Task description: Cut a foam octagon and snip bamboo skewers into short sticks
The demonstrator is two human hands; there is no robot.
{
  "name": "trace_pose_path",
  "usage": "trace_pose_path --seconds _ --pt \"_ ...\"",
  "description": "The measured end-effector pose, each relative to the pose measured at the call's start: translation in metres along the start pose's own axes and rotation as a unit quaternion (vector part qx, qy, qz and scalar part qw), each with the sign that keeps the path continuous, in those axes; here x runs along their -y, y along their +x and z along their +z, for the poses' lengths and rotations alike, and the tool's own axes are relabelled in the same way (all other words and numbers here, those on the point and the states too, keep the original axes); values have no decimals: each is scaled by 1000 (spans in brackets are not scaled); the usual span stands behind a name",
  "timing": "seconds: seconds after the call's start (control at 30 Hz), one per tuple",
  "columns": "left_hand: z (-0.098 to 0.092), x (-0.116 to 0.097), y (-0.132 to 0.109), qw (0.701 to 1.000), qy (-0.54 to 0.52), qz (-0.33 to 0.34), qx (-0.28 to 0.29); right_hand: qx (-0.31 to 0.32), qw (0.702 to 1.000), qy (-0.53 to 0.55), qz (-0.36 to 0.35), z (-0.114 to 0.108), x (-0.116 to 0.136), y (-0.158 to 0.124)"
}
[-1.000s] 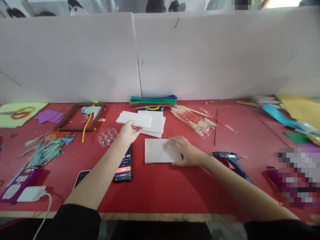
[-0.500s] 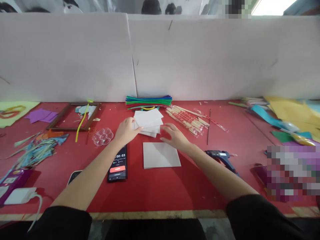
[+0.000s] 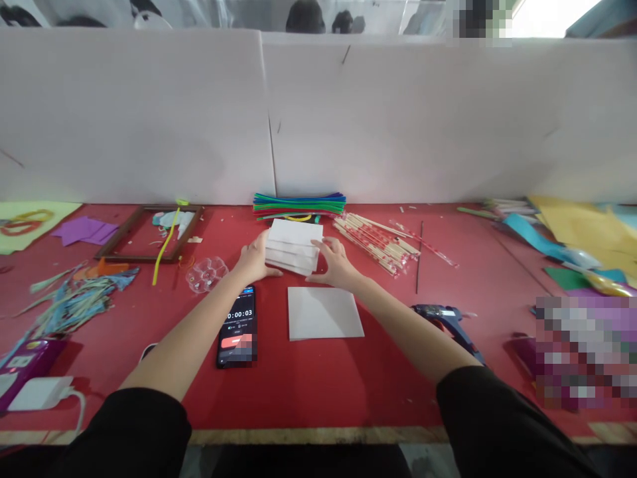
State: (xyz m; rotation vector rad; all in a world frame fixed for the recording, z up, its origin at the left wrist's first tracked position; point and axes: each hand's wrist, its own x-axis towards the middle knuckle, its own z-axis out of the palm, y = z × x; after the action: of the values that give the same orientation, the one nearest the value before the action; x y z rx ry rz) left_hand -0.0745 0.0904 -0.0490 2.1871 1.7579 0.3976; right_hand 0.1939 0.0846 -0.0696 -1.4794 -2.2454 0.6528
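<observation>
A small stack of white cards (image 3: 296, 234) lies fanned towards me, in front of the bundle of pipe cleaners. My left hand (image 3: 255, 259) holds the stack's left side, its thumb along the near left corner. On the other side, my right hand (image 3: 338, 263) is curved around the right edge, thumb and fingers bent against the cards. A separate white card (image 3: 325, 313) lies flat on the red table nearer to me, touched by neither hand. Left of that card is a phone (image 3: 237, 325) showing a timer.
Pipe cleaners (image 3: 298, 204) lie by the white partition (image 3: 149, 113). Wrapped sticks (image 3: 381, 244) and a glue gun (image 3: 445, 322) are to the right. On the left are a clear flower-shaped tray (image 3: 206, 274), a brown frame (image 3: 112, 244) and tasselled strips (image 3: 84, 299). Coloured sheets (image 3: 577, 222) lie far right.
My right hand has closed in on the stack's right edge. The loosely spread cards now lie more evenly, with their edges stepped. The view has shifted slightly.
</observation>
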Motion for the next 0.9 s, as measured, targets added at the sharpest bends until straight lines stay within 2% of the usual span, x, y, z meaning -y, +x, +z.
trace_pose_path --seconds 0.1,0.4,0.63,0.77,0.83,0.9 --pt "2 -1 5 1000 14 5 -3 3 1000 5 16 2 -7 6" --pt "7 -7 5 997 61 -44 -2 22 999 21 -36 0 -21 21" --pt "3 -8 15 997 66 18 18 7 999 12 -35 -3 -30 37" --pt "3 -8 15 997 72 24 5 -15 999 -6 -43 -1 -30 42" --pt "3 -8 12 997 75 19 -4 -30 998 -22 -40 -6 -32 43" --pt "2 -7 8 997 78 13 -14 -57 997 -48 -14 -22 -40 45"
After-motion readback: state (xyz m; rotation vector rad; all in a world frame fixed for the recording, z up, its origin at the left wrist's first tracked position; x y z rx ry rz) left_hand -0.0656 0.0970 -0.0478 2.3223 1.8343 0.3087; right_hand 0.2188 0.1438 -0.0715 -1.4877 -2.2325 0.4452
